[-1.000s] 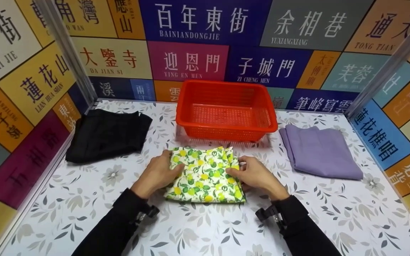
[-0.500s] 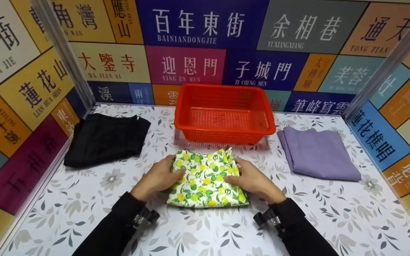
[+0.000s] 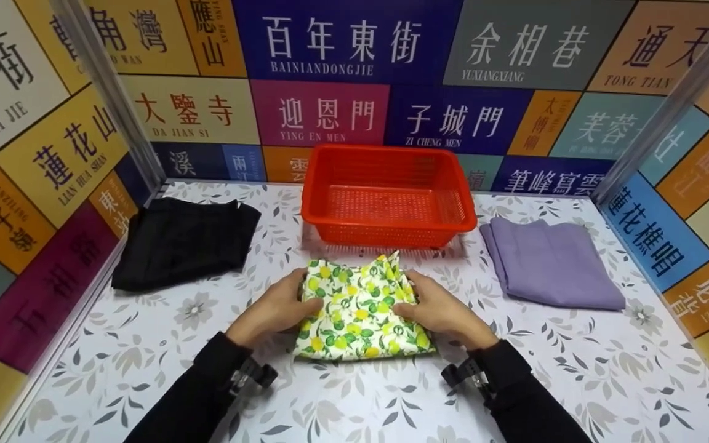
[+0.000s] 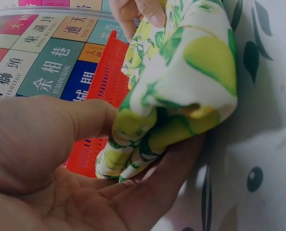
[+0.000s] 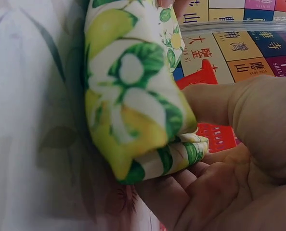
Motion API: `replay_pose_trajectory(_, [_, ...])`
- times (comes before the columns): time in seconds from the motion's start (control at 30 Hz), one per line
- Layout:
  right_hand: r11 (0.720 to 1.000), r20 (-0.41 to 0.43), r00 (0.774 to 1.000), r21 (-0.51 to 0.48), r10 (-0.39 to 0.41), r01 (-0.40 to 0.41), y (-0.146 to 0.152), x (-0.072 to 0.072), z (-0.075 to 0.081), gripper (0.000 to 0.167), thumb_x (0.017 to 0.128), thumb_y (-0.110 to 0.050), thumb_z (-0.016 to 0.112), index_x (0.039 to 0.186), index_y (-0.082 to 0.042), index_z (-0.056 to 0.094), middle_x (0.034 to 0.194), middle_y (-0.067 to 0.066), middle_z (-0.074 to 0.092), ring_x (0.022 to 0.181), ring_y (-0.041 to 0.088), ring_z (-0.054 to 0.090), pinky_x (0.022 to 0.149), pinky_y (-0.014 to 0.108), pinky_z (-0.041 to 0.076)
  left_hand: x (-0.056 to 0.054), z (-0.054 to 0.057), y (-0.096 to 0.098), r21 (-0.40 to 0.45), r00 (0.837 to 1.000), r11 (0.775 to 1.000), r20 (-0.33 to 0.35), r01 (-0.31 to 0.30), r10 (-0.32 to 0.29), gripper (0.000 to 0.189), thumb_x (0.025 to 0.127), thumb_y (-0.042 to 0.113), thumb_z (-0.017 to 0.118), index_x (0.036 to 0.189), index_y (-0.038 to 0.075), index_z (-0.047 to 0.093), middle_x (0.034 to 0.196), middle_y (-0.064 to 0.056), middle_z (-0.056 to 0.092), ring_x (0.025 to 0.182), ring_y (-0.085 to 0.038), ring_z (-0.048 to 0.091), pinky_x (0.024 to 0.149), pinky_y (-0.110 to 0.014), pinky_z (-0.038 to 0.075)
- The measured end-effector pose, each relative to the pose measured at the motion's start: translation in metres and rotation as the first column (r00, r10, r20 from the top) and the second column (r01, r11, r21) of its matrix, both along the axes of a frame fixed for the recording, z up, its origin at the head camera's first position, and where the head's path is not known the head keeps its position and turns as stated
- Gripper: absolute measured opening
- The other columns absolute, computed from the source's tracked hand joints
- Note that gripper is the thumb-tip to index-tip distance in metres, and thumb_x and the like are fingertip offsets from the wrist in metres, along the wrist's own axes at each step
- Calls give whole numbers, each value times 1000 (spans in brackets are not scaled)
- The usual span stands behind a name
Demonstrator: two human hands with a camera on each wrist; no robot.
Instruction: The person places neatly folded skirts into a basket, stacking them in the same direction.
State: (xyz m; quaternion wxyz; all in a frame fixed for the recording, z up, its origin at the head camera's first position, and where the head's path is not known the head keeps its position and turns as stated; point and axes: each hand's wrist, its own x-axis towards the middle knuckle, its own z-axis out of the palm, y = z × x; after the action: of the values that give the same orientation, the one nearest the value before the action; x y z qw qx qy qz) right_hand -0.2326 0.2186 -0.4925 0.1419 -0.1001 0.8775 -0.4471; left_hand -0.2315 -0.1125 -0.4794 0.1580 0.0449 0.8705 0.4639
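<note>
A folded white cloth with a yellow and green lemon print (image 3: pixel 360 314) is between both hands in the head view, in front of the red basket. My left hand (image 3: pixel 277 304) grips its left side, thumb on top and fingers underneath, as the left wrist view shows. On the other side my right hand (image 3: pixel 444 307) holds the right edge the same way. In the right wrist view, the cloth's folded layers (image 5: pixel 138 96) bulge over the fingers of the right hand (image 5: pixel 239 163). Its back right corner stands up in a crumpled peak.
Behind the cloth stands a red plastic basket (image 3: pixel 385 227) with nothing in it. A folded black cloth (image 3: pixel 185 243) lies at the left and a folded purple cloth (image 3: pixel 554 261) at the right. Printed panels (image 3: pixel 324 46) wall in the leaf-patterned table (image 3: pixel 354 406).
The lemon-print cloth has shifted slightly right with both hands, and its back edge is more bunched and raised. The head view has tilted a little. The basket and other cloths stay put.
</note>
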Motion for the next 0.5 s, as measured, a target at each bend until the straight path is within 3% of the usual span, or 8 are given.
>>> replay_pose_trajectory(0.23, [1000, 5, 1000, 16, 4, -4, 3, 1, 6, 95, 106, -15, 80, 182, 3, 27, 187, 32, 33, 172, 56, 36, 143, 71, 27, 1, 6, 0, 4, 1000, 1000, -18, 14, -13, 74, 106, 22, 80, 173, 11, 50, 152, -16, 73, 136, -31, 68, 125, -53, 55])
replay_pose_trajectory(0.37, [1000, -19, 1000, 7, 16, -16, 5, 2, 9, 92, 106, -15, 80, 181, 4, 31, 185, 33, 37, 170, 57, 40, 142, 72, 30, 3, 9, -2, 61, 1000, 998, -10, 25, -25, 72, 106, 20, 81, 172, 11, 51, 129, -13, 77, 107, -24, 73, 96, -43, 63])
replay_pose_trajectory(0.5, [999, -50, 998, 14, 34, -34, 6, 3, 12, 89, 107, -16, 80, 180, 4, 33, 183, 33, 41, 168, 57, 44, 141, 72, 33, 4, 10, -3, 148, 999, 988, 16, 34, -37, 73, 107, 15, 79, 173, 11, 49, 116, -11, 77, 86, -19, 70, 75, -34, 60])
